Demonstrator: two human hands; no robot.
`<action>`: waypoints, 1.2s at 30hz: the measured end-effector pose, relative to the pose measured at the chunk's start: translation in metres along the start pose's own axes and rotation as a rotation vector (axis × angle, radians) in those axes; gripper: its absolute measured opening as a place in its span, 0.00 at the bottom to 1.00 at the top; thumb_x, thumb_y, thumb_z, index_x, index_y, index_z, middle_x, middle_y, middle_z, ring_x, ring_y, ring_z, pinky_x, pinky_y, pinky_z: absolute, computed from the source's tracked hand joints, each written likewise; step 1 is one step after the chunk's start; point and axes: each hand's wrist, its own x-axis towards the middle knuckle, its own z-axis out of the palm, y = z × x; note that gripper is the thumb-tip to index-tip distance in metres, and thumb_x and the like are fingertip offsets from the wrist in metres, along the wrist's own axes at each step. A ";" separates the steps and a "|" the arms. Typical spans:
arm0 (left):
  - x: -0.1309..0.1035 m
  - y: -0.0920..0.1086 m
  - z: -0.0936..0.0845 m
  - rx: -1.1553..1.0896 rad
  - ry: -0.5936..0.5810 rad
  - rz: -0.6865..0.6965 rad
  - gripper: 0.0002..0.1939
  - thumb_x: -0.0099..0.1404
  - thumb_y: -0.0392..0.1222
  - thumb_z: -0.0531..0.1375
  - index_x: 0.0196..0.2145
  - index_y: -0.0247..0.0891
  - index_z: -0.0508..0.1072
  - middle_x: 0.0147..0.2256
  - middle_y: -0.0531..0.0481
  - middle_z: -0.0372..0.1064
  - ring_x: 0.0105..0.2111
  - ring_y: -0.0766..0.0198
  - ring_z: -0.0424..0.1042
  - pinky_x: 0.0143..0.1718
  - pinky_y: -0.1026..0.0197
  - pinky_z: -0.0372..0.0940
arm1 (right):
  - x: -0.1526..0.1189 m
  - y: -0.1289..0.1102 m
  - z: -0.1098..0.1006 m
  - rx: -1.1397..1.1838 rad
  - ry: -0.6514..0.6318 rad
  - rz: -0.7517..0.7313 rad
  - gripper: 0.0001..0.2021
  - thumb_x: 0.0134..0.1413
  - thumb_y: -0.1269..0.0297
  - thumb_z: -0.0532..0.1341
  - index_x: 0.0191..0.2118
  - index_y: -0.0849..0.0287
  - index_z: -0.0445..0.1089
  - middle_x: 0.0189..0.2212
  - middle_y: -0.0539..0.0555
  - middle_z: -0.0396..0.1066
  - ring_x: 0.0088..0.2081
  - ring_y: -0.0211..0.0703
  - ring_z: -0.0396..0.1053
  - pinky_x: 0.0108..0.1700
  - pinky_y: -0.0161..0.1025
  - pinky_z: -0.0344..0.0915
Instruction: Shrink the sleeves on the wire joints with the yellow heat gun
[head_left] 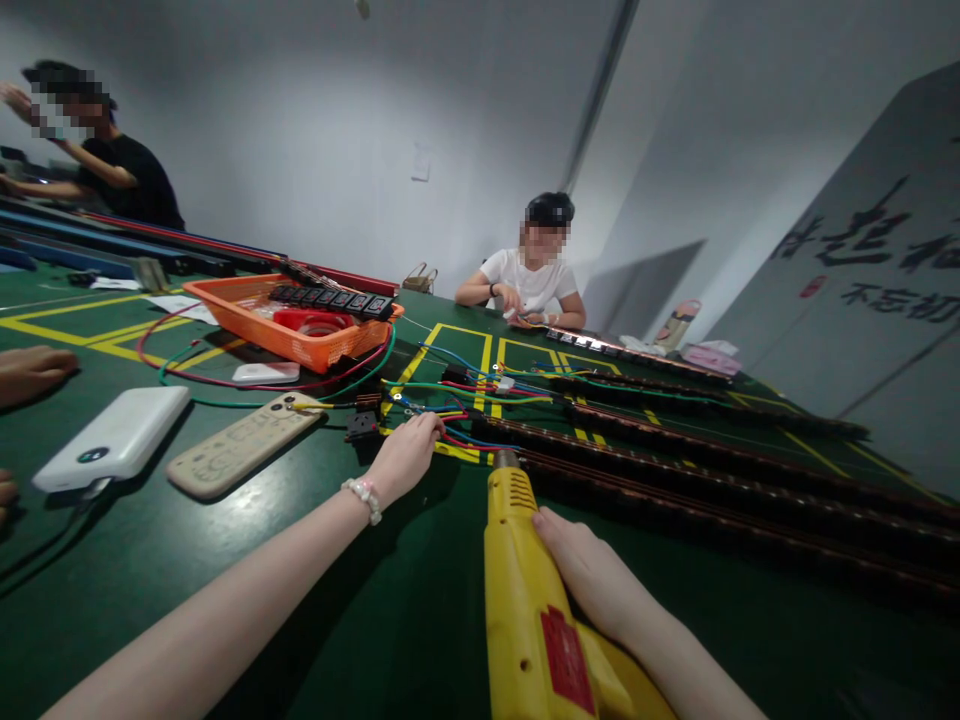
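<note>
"So, doing what with the left grip (409,455)?"

"Pressing the fingertips together, pinching the coloured wires (469,443) near the left ends of the long dark strips (675,463). Wearing a pale beaded bracelet (364,500) at that wrist, too."

"And holding what on the right?"

"Closing the right grip (596,575) against the right side of a yellow heat gun (517,590), hiding some of the fingers from view. Pointing the nozzle away from the body, toward the wires, just to the right of the left grip. Not showing clearly whether touching them or only coming near."

"Seeing anything else on the green table (300,560)?"

"Noticing a phone (244,445) in a tan patterned case, lying left of the left grip, and a white power bank (112,440) farther left, with a cable plugged in. Looking beyond the phone, finding an orange basket (322,352), carrying a row of black panels (330,298) and something red."

"Spotting other people?"

"Yes, seeing a person in a white shirt (532,285) across the table, handling something small, and a person in a black shirt (135,180) at the far left, raising an arm. Also catching another person's hand (37,375) at the left edge, resting beyond the power bank."
</note>
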 end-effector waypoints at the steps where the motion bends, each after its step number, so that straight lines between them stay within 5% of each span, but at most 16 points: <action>1: 0.000 -0.001 0.001 0.000 0.000 0.000 0.09 0.66 0.35 0.43 0.35 0.37 0.62 0.35 0.48 0.66 0.35 0.62 0.66 0.35 0.61 0.60 | 0.003 -0.001 0.001 -0.015 -0.001 -0.012 0.33 0.56 0.41 0.34 0.44 0.59 0.66 0.38 0.58 0.69 0.36 0.46 0.67 0.40 0.41 0.58; 20: 0.001 -0.008 0.005 -0.158 -0.033 -0.019 0.10 0.65 0.36 0.44 0.36 0.38 0.63 0.36 0.48 0.66 0.37 0.63 0.66 0.37 0.61 0.60 | 0.037 -0.044 0.028 -0.132 0.005 -0.187 0.33 0.56 0.41 0.31 0.35 0.58 0.65 0.34 0.57 0.69 0.36 0.48 0.67 0.35 0.41 0.58; 24: 0.001 -0.013 0.007 -0.184 -0.041 -0.006 0.10 0.65 0.37 0.44 0.37 0.38 0.63 0.35 0.48 0.66 0.36 0.63 0.65 0.37 0.61 0.60 | 0.038 -0.049 0.030 -0.118 -0.004 -0.204 0.34 0.56 0.40 0.32 0.48 0.57 0.63 0.39 0.59 0.69 0.41 0.53 0.67 0.39 0.44 0.58; 27: 0.002 -0.016 0.008 -0.181 -0.038 0.008 0.10 0.65 0.37 0.44 0.37 0.38 0.63 0.36 0.48 0.65 0.37 0.63 0.65 0.38 0.61 0.60 | 0.034 -0.048 0.028 -0.093 0.000 -0.177 0.33 0.56 0.40 0.33 0.62 0.51 0.45 0.45 0.61 0.67 0.44 0.55 0.66 0.42 0.47 0.58; 29: 0.002 -0.016 0.008 -0.183 -0.035 0.020 0.10 0.65 0.36 0.44 0.37 0.37 0.63 0.36 0.47 0.65 0.38 0.62 0.65 0.39 0.60 0.60 | 0.032 -0.047 0.026 -0.103 -0.005 -0.204 0.31 0.58 0.43 0.34 0.63 0.51 0.37 0.46 0.61 0.67 0.44 0.54 0.66 0.43 0.47 0.57; 36: 0.002 -0.013 0.007 -0.193 -0.046 0.034 0.10 0.65 0.38 0.43 0.35 0.38 0.63 0.36 0.47 0.64 0.37 0.62 0.64 0.39 0.59 0.60 | 0.031 -0.037 0.023 -0.077 -0.052 -0.346 0.29 0.58 0.66 0.44 0.64 0.52 0.34 0.34 0.54 0.70 0.30 0.41 0.64 0.33 0.37 0.57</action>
